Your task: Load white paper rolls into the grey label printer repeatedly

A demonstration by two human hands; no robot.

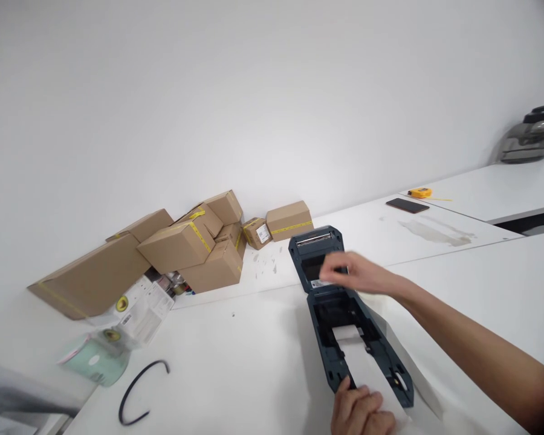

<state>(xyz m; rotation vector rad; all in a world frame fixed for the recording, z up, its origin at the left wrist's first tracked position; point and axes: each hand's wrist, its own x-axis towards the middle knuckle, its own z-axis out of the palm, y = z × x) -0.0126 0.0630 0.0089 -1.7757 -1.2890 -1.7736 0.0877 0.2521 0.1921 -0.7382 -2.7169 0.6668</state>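
A dark blue-grey device point(383, 344) lies on the white table with its lid point(317, 238) swung open toward the wall. A strip of white paper point(367, 368) runs from inside the body toward the near end. At that near end my left hand point(360, 411) has its fingers closed over the paper strip and the device's edge. Above the open lid is my right hand point(351, 272), its fingers curled in; whatever they hold, if anything, is too small to make out.
Cardboard boxes point(176, 246) are piled against the wall at the left, near a green container point(97, 359) and a curved black strip point(131, 386). A phone point(408, 205), a yellow tape measure point(419, 193) and a dark transparent jug point(529, 139) stand farther right.
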